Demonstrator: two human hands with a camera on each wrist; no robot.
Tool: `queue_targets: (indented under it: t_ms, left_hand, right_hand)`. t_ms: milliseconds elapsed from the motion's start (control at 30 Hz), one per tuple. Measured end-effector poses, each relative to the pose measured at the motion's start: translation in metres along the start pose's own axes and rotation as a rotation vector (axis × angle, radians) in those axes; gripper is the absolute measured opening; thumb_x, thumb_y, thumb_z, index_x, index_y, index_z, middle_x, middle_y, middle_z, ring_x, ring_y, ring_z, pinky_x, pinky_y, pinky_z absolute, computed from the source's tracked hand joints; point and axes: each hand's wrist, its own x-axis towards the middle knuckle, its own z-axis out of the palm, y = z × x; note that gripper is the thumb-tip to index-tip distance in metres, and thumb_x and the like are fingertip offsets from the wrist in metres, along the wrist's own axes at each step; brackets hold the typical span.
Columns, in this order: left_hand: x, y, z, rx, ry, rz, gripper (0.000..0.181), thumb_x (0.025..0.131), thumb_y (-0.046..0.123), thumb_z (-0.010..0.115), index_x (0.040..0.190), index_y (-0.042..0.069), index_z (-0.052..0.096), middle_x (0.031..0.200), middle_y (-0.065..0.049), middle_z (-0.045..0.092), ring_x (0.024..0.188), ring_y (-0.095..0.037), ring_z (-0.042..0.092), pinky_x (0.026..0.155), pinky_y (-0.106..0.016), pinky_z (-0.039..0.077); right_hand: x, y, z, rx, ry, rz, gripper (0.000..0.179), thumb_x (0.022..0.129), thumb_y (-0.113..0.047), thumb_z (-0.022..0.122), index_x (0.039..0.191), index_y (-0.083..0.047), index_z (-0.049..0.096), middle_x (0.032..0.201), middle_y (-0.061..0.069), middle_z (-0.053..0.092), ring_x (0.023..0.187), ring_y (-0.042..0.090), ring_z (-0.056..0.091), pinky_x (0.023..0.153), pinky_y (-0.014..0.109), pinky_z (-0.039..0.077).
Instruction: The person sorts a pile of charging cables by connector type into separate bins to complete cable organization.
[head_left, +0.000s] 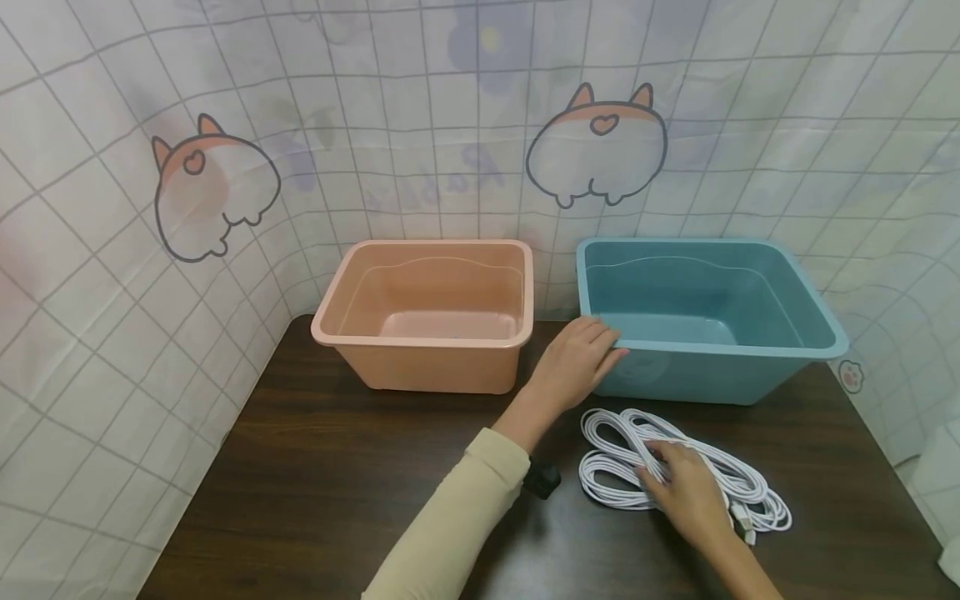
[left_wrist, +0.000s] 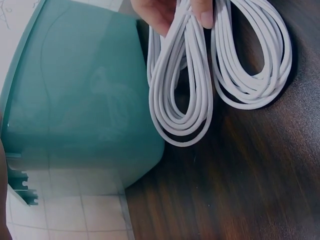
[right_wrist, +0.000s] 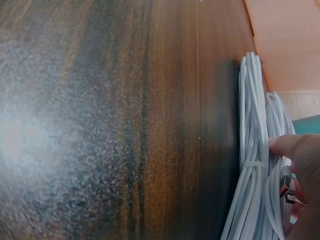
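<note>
My left hand (head_left: 572,360) grips the front left corner of the blue bin (head_left: 675,375), its fingers over the rim. Nearer the front, my right hand (head_left: 686,492) pinches a coiled white cable (head_left: 723,467) between thumb and fingers. The cable lies in long bundled loops, two of which hang side by side in the left wrist view (left_wrist: 159,95). From the right wrist, a tie is visible round one bundle (right_wrist: 250,125). A metal USB plug (head_left: 742,518) sticks out beside the right hand.
Left of the blue bin stands a peach bin (head_left: 435,367) with a bare floor inside. Both bins are at the back of the dark wooden table (head_left: 315,500), against a checked curtain (head_left: 420,108). A small black device (head_left: 542,478) sits at the left wrist.
</note>
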Motion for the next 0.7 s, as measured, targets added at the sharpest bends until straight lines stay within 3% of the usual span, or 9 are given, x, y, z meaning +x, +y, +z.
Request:
queue_targets:
  t_ms: [133, 433, 700]
  left_hand:
    - [0.000, 0.000, 0.001, -0.012, -0.005, -0.015, 0.030, 0.111, 0.034, 0.057, 0.123, 0.011, 0.074, 0.116, 0.000, 0.075, 0.117, -0.016, 0.065, 0.115, -0.029, 0.042]
    - [0.003, 0.000, 0.001, 0.031, -0.002, -0.011, 0.030, 0.111, 0.035, 0.057, 0.121, 0.014, 0.076, 0.113, 0.002, 0.075, 0.115, -0.014, 0.066, 0.114, -0.028, 0.043]
    - [0.006, -0.003, 0.000, 0.008, -0.004, -0.051, 0.029, 0.110, 0.036, 0.059, 0.118, 0.014, 0.077, 0.113, 0.001, 0.075, 0.117, -0.015, 0.066, 0.115, -0.028, 0.042]
  right_hand:
    - [0.000, 0.000, 0.000, -0.013, 0.046, -0.037, 0.037, 0.080, -0.008, 0.091, 0.110, 0.003, 0.074, 0.096, 0.017, 0.073, 0.091, 0.038, 0.070, 0.077, 0.057, 0.055]
    - [-0.002, 0.002, -0.008, -0.032, 0.068, -0.069, 0.036, 0.080, -0.007, 0.089, 0.110, 0.002, 0.072, 0.094, 0.014, 0.071, 0.088, 0.034, 0.069, 0.071, 0.054, 0.055]
    - [-0.005, 0.003, -0.024, -0.024, 0.036, -0.029, 0.036, 0.082, -0.006, 0.088, 0.112, 0.003, 0.072, 0.096, 0.014, 0.072, 0.090, 0.035, 0.069, 0.073, 0.055, 0.055]
